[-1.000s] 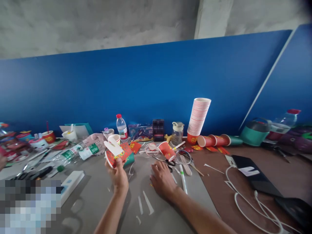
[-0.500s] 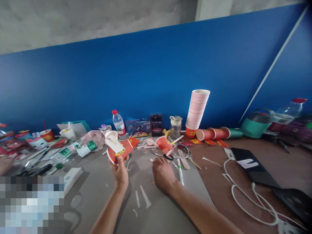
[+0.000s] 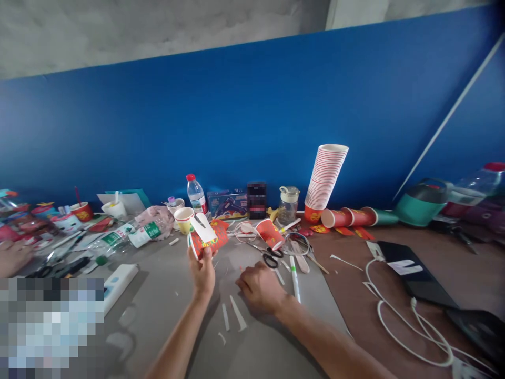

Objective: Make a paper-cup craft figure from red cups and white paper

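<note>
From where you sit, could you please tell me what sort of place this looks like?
Probably a shared craft workspace: a tall stack of paper cups, black-handled scissors and white paper scraps share a table before a blue partition.

From where I'm standing, the patterned red cup [image 3: 215,241] looks like thin printed paper, smooth with a slight sheen, and the white strip [image 3: 204,235] on it is plain matt paper or card. The water bottle [image 3: 196,195] is clear, shiny plastic. Scissors [image 3: 270,256] have smooth black plastic handles. Table [image 3: 158,305] top's smooth, dull grey. The wall [image 3: 158,31] is bare concrete, kinda rough.
</note>
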The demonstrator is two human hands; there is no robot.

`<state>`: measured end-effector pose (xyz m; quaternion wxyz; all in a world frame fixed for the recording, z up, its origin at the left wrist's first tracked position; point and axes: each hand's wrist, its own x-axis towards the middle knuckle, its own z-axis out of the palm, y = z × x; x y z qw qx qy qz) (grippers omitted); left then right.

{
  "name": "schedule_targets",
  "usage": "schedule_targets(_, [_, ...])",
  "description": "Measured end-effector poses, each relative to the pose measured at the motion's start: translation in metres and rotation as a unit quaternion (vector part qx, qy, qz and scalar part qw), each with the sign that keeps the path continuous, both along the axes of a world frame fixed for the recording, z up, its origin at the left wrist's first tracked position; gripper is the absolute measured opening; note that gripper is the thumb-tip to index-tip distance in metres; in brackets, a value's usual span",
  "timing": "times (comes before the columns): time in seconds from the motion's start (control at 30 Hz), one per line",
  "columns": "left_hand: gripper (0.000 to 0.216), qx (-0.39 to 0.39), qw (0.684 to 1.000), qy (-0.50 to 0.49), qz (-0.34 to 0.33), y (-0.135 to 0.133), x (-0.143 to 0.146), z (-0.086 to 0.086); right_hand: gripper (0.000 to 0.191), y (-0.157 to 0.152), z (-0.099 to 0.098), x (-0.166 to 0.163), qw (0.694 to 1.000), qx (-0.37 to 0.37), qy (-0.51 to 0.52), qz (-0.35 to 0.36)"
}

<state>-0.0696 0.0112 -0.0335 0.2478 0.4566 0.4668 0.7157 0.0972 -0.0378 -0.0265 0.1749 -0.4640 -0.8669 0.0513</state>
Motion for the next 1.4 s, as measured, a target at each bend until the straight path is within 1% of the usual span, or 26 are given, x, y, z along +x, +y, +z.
schedule_targets(0.03, [0.045,0.004,1.0,0.002,0.006,0.0,0.0,0.001,0.027,0.0,0.001,-0.001,1.0,0.004,0.021,-0.009])
schedule_targets(0.17, [0.043,0.014,1.0,0.007,0.023,0.0,0.001,0.004,0.017,0.006,-0.002,0.006,0.989,0.051,0.114,-0.073])
schedule_targets(0.27, [0.042,0.01,1.0,-0.013,0.016,0.001,0.0,0.004,0.021,0.015,-0.006,0.018,0.979,0.063,0.137,-0.139])
schedule_targets(0.33, [0.043,0.011,0.999,-0.029,0.01,0.002,0.0,0.004,0.022,0.02,-0.005,0.025,0.972,0.06,0.139,-0.178])
schedule_targets(0.47, [0.042,0.018,1.0,-0.025,0.004,0.004,-0.001,0.002,0.022,0.025,0.008,0.036,0.968,0.0,0.115,-0.223])
schedule_targets(0.63, [0.039,-0.002,0.998,0.056,0.001,0.003,0.003,-0.005,0.027,0.021,0.036,0.052,0.956,-0.084,0.028,-0.278])
schedule_targets(0.7, [0.038,-0.013,0.996,0.09,-0.018,0.002,0.006,-0.01,0.027,0.019,0.043,0.064,0.953,-0.107,-0.006,-0.283])
schedule_targets(0.8, [0.036,-0.03,0.988,0.126,-0.081,0.001,0.01,-0.016,0.028,0.012,0.043,0.084,0.941,-0.156,-0.045,-0.297])
schedule_targets(0.9, [0.035,-0.039,0.972,0.191,-0.132,-0.001,0.014,-0.019,0.027,0.001,0.033,0.093,0.933,-0.167,-0.063,-0.312])
schedule_targets(1.0, [0.033,-0.029,0.953,0.274,-0.13,-0.005,0.016,-0.017,0.028,-0.011,0.019,0.087,0.931,-0.17,-0.058,-0.319])
schedule_targets(1.1, [0.036,-0.016,0.944,0.31,-0.108,-0.008,0.016,-0.013,0.036,-0.017,0.01,0.079,0.931,-0.178,-0.022,-0.318])
schedule_targets(1.2, [0.038,-0.018,0.949,0.301,-0.093,-0.008,0.014,-0.012,0.046,-0.018,0.013,0.08,0.934,-0.189,0.044,-0.301])
schedule_targets(1.3, [0.037,-0.029,0.955,0.278,-0.094,-0.006,0.013,-0.014,0.047,-0.02,0.023,0.084,0.937,-0.215,0.145,-0.234])
schedule_targets(1.33, [0.037,-0.033,0.956,0.274,-0.097,-0.005,0.013,-0.015,0.045,-0.021,0.026,0.085,0.93,-0.23,0.202,-0.202])
schedule_targets(1.37, [0.036,-0.038,0.957,0.27,-0.102,-0.004,0.014,-0.016,0.041,-0.022,0.028,0.085,0.913,-0.251,0.273,-0.172])
schedule_targets(1.4, [0.036,-0.043,0.957,0.266,-0.107,-0.003,0.015,-0.016,0.035,-0.023,0.029,0.084,0.883,-0.273,0.353,-0.147])
